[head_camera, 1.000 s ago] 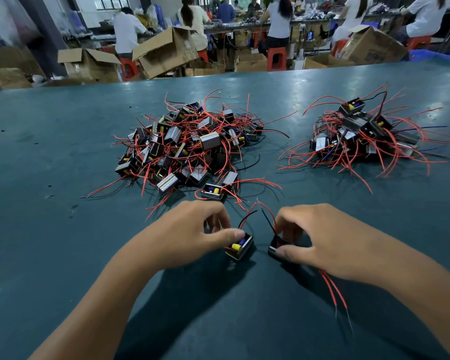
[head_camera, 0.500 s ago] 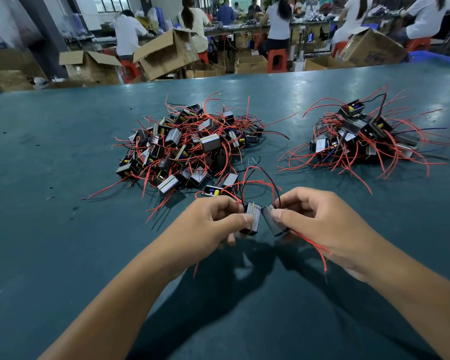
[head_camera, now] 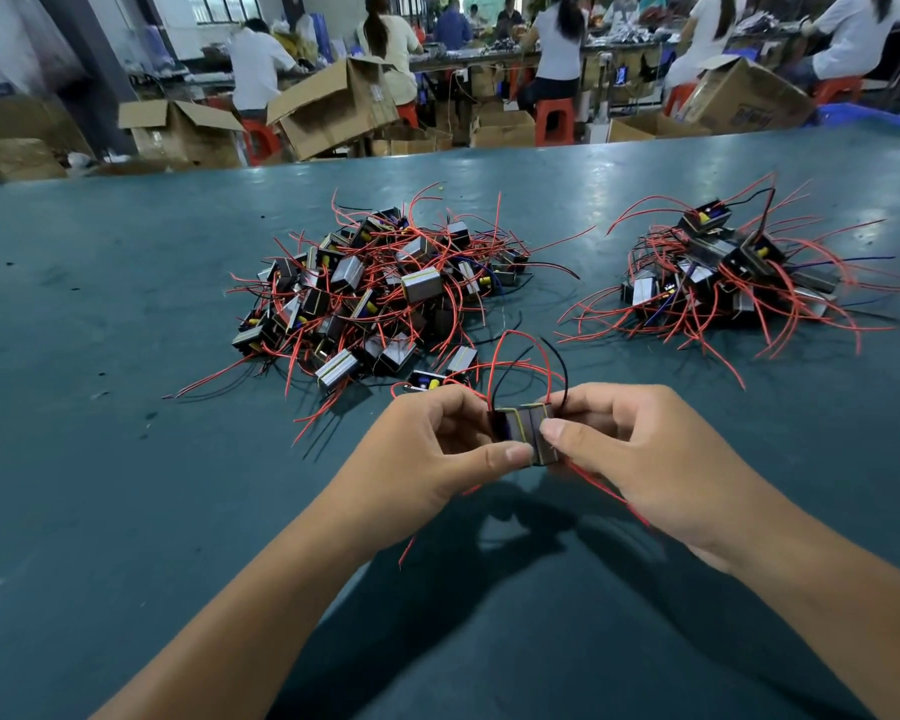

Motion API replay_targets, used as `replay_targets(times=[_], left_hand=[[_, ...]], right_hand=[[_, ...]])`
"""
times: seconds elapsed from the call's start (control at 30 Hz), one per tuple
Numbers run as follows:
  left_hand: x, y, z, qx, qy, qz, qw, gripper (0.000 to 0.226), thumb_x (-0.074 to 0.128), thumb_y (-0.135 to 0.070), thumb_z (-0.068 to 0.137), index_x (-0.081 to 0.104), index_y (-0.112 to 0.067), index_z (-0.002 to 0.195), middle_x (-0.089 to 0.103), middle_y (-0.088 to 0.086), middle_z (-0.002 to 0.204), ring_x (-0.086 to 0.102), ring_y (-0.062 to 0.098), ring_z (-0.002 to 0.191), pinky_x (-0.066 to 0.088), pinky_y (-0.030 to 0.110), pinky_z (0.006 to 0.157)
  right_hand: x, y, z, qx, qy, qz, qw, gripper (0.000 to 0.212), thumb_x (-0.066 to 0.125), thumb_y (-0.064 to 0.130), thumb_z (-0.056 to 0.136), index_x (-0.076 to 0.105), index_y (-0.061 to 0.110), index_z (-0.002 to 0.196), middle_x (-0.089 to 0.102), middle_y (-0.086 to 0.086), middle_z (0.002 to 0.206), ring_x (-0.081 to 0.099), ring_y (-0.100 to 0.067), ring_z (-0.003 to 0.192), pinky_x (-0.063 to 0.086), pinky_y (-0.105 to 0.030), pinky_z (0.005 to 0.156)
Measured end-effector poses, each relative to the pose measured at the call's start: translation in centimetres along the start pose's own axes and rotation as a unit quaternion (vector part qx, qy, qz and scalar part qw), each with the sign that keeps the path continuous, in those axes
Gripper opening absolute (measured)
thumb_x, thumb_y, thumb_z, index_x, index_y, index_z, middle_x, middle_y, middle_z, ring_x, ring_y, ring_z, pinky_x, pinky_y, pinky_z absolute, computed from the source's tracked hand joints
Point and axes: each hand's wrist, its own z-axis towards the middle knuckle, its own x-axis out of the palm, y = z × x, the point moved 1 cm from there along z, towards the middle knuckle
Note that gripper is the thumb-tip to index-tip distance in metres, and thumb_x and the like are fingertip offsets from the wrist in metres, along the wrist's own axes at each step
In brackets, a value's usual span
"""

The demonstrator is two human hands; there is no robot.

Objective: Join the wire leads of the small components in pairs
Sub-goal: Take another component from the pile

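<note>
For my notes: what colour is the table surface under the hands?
Dark teal green table surface, seen best in the head view.

The desk (head_camera: 126, 304) is a dull teal green with pale scuffed sheen toward its far edge. The two components (head_camera: 525, 433) pinched between the hands are grey-silver and black with a thin yellow band around each, and their leads (head_camera: 510, 356) loop up red and black (one red strand trails below the right hand). Both the larger pile (head_camera: 380, 293) and the smaller pile (head_camera: 723, 272) repeat that scheme: black and silver bodies, yellow and blue flecks, a tangle of red wire with a few black and blue strands; beyond stand brown cardboard boxes (head_camera: 333, 111) and red stools (head_camera: 554, 116).
</note>
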Motion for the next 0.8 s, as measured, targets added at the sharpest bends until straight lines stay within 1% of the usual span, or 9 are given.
replay_targets(times=[0.07, 0.1, 0.17, 0.2, 0.3, 0.47, 0.67, 0.73, 0.8], left_hand=[[0.4, 0.2, 0.0, 0.018, -0.013, 0.032, 0.999, 0.037, 0.087, -0.033, 0.072, 0.064, -0.007, 0.086, 0.066, 0.004, 0.067, 0.056, 0.01, 0.057, 0.045, 0.023, 0.053], [0.6, 0.3, 0.0, 0.026, -0.02, 0.049, 0.998, 0.037, 0.088, -0.034, 0.073, 0.065, -0.008, 0.086, 0.068, 0.007, 0.068, 0.056, 0.013, 0.056, 0.047, 0.028, 0.053], [1.1, 0.5, 0.0, 0.04, -0.039, 0.077, 0.995, 0.033, 0.086, -0.038, 0.073, 0.066, -0.014, 0.084, 0.07, 0.008, 0.073, 0.06, 0.021, 0.06, 0.052, 0.042, 0.06], [1.3, 0.5, 0.0, 0.044, -0.048, 0.081, 0.995, 0.032, 0.083, -0.041, 0.072, 0.065, -0.018, 0.084, 0.071, 0.007, 0.073, 0.061, 0.019, 0.062, 0.053, 0.045, 0.063], [1.6, 0.5, 0.0, 0.043, -0.061, 0.076, 0.994, 0.03, 0.083, -0.041, 0.069, 0.062, -0.024, 0.082, 0.068, -0.002, 0.067, 0.058, 0.008, 0.059, 0.05, 0.034, 0.059], [2.0, 0.6, -0.1, 0.041, -0.047, 0.057, 0.996, 0.041, 0.089, -0.028, 0.07, 0.054, -0.021, 0.09, 0.066, -0.007, 0.065, 0.051, 0.007, 0.056, 0.043, 0.024, 0.056], [2.3, 0.5, -0.2, 0.032, -0.005, 0.004, 0.999, 0.045, 0.083, -0.039, 0.073, 0.055, -0.02, 0.103, 0.071, -0.005, 0.08, 0.063, 0.01, 0.071, 0.054, 0.031, 0.068], [2.2, 0.5, -0.2, 0.035, -0.013, 0.015, 0.999, 0.038, 0.079, -0.04, 0.077, 0.057, -0.023, 0.103, 0.071, -0.003, 0.086, 0.065, 0.011, 0.075, 0.056, 0.034, 0.071], [1.9, 0.5, -0.1, 0.041, -0.032, 0.029, 0.998, 0.031, 0.075, -0.038, 0.08, 0.059, -0.022, 0.102, 0.071, -0.002, 0.088, 0.066, 0.013, 0.078, 0.056, 0.032, 0.074]], right_hand=[[0.0, 0.1, -0.2, -0.018, 0.018, -0.057, 0.998, 0.011, 0.072, 0.026, 0.087, 0.073, 0.026, 0.098, 0.077, 0.008, 0.09, 0.073, -0.008, 0.085, 0.054, -0.025, 0.082], [0.0, 0.1, -0.2, -0.024, 0.018, -0.071, 0.997, 0.013, 0.075, 0.028, 0.084, 0.072, 0.027, 0.097, 0.077, 0.009, 0.091, 0.073, -0.008, 0.087, 0.054, -0.028, 0.085], [0.2, 0.0, -0.2, -0.029, -0.001, -0.096, 0.995, 0.02, 0.081, 0.032, 0.078, 0.07, 0.028, 0.095, 0.076, 0.011, 0.089, 0.072, -0.007, 0.084, 0.055, -0.03, 0.084], [0.3, 0.0, -0.2, -0.032, -0.015, -0.109, 0.993, 0.022, 0.081, 0.034, 0.076, 0.069, 0.028, 0.093, 0.076, 0.012, 0.088, 0.072, -0.006, 0.082, 0.056, -0.03, 0.083], [0.3, -0.1, -0.2, -0.035, -0.034, -0.134, 0.99, 0.026, 0.078, 0.046, 0.071, 0.069, 0.031, 0.09, 0.075, 0.014, 0.083, 0.071, -0.004, 0.078, 0.057, -0.028, 0.078], [0.2, -0.2, -0.1, -0.016, -0.048, -0.165, 0.985, 0.013, 0.074, 0.039, 0.08, 0.069, 0.028, 0.085, 0.075, 0.015, 0.078, 0.071, -0.006, 0.073, 0.057, -0.036, 0.078], [-0.7, 0.0, 0.3, 0.0, -0.072, -0.195, 0.978, 0.017, 0.071, 0.043, 0.079, 0.07, 0.027, 0.083, 0.075, 0.009, 0.075, 0.07, -0.022, 0.077, 0.056, -0.047, 0.08], [-1.2, 0.2, 0.5, -0.002, -0.081, -0.189, 0.979, 0.029, 0.068, 0.052, 0.072, 0.07, 0.026, 0.084, 0.074, 0.004, 0.074, 0.069, -0.029, 0.077, 0.056, -0.05, 0.079], [-2.0, 0.5, 0.9, -0.011, -0.101, -0.184, 0.978, 0.038, 0.063, 0.057, 0.065, 0.072, 0.025, 0.084, 0.074, 0.0, 0.072, 0.068, -0.032, 0.076, 0.056, -0.05, 0.079]])
